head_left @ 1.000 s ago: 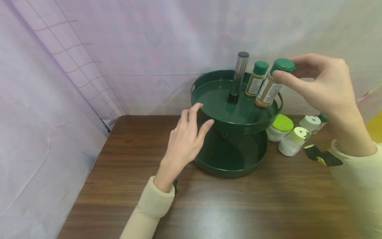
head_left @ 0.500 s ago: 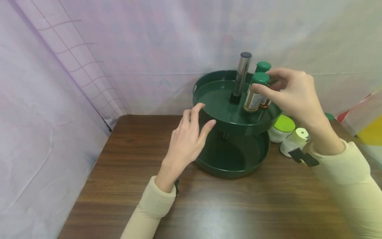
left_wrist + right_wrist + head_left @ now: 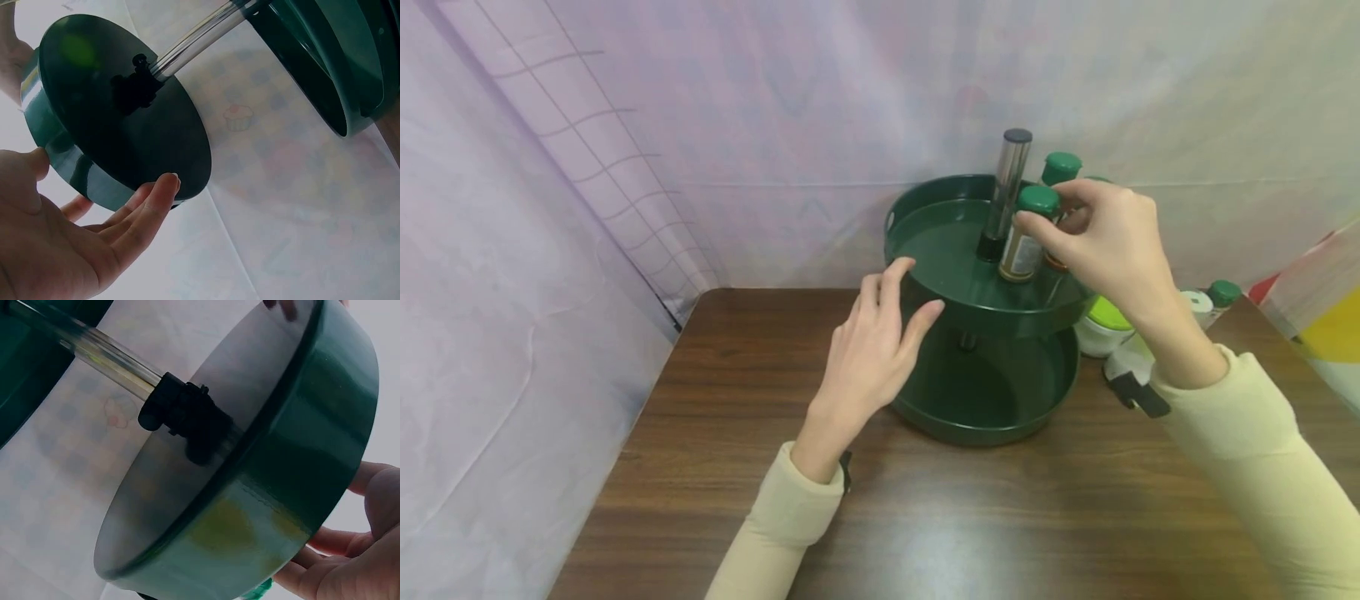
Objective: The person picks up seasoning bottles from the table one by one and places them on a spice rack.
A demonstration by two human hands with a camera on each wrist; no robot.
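Note:
In the head view, my right hand (image 3: pixel 1108 246) pinches the green cap of a spice bottle (image 3: pixel 1021 254) between thumb and fingers. The bottle stands near the clear centre post (image 3: pixel 1007 183) on the upper tray of a dark green two-tier rack (image 3: pixel 955 287). Behind it, a second green-capped bottle (image 3: pixel 1062 165) shows partly, and a reddish-brown bottle base (image 3: pixel 1055 263) peeks out beside my fingers. My left hand (image 3: pixel 868 342) is at the upper tray's front left side, fingers spread. In the left wrist view, its thumb touches the tray's outer wall and its fingertips reach the lower edge.
Right of the rack stand a jar with a lime lid (image 3: pixel 1108 317), a white shaker (image 3: pixel 1129 360) partly behind my right wrist, a white-lidded container (image 3: pixel 1197 302) and a green-capped bottle (image 3: pixel 1223 293). The brown wooden table (image 3: pixel 730 400) meets a fabric backdrop (image 3: pixel 805 208) behind.
My right hand has moved left and slightly down, carrying the spice bottle from the tray's right side toward the centre post and setting it upright. My left hand has barely moved.

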